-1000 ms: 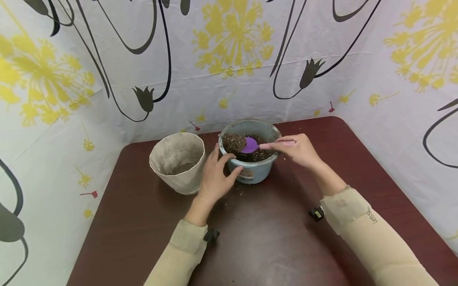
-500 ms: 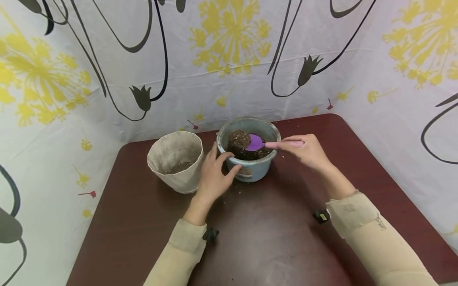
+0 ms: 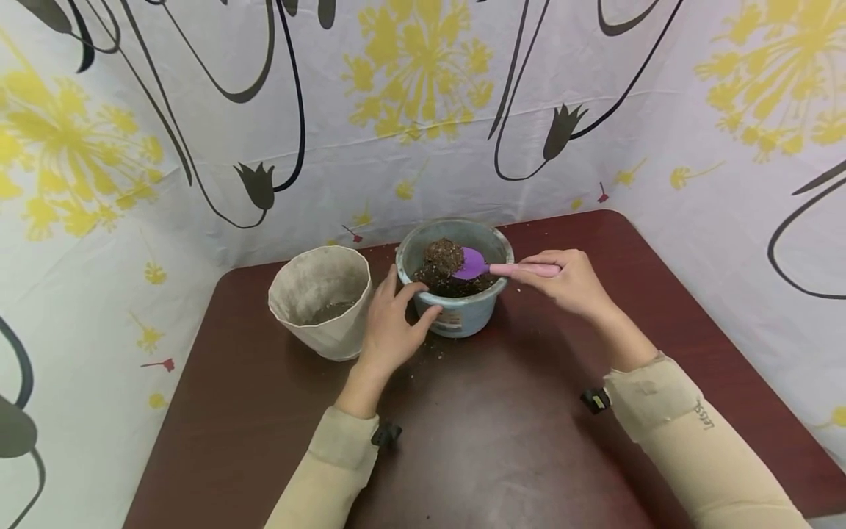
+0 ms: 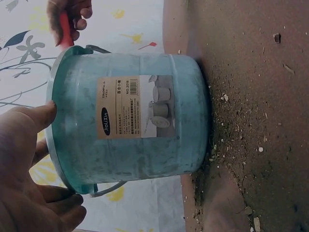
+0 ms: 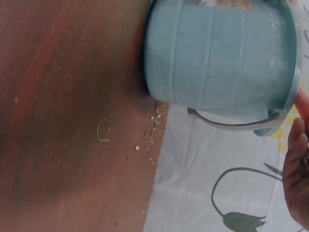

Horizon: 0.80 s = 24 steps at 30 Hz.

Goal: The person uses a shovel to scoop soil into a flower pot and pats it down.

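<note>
My left hand [image 3: 390, 327] holds the rim of a light blue bucket [image 3: 463, 317], its fingers spread along the near left side. In the left wrist view the thumb touches the rim of the bucket [image 4: 130, 154], and fingers curl at the rim near the handle's end. My right hand [image 3: 571, 283] grips the pink handle of a small trowel [image 3: 472, 263] with a purple blade. The blade carries a heap of brown soil [image 3: 443, 256] over the bucket's opening. More dark soil lies inside the bucket. In the right wrist view the right hand [image 5: 297, 179] shows only at the edge.
A cream faceted pot [image 3: 330, 339] with a little soil at its bottom stands left of the bucket, close to my left hand. Both stand near the back of a dark red-brown table [image 3: 502, 426]. Soil crumbs [image 4: 224, 96] lie around the bucket's base. Patterned cloth [image 3: 423, 184] hangs behind.
The trowel has come up with a heap of soil and shifted slightly right, then stayed nearly still. My left hand keeps its place at the bucket's rim.
</note>
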Available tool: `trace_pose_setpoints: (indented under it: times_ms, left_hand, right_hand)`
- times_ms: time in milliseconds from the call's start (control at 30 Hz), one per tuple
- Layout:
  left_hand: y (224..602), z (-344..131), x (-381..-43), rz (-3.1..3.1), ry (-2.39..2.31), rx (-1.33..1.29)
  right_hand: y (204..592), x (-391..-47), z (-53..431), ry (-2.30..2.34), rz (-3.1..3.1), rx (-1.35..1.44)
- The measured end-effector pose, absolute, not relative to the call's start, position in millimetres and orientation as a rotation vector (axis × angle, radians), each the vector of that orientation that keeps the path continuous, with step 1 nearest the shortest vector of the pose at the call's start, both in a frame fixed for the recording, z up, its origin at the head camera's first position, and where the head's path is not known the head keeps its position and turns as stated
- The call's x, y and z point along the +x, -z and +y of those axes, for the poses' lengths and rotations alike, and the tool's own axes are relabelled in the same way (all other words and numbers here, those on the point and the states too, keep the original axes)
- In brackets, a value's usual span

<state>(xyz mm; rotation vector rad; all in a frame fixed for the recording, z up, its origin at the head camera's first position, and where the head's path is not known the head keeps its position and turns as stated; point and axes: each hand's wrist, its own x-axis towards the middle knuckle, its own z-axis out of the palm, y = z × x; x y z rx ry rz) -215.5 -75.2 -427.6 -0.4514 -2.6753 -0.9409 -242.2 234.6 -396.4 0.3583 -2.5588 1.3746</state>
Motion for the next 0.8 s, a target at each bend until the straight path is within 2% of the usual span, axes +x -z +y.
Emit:
trace_pose_setpoints:
  times_ms: [467, 800]
  left_hand:
    - [427.4, -75.7, -216.0, -2.661, 0.921, -0.464]
    - [422.1, -82.3, -215.6, -2.594, 0.768, -0.564]
  right_hand:
    - [391.0, -245.9, 232.4, -0.822, -2.426, 0.838]
    - [393.4, -249.2, 233.6, -0.727, -2.342, 0.894]
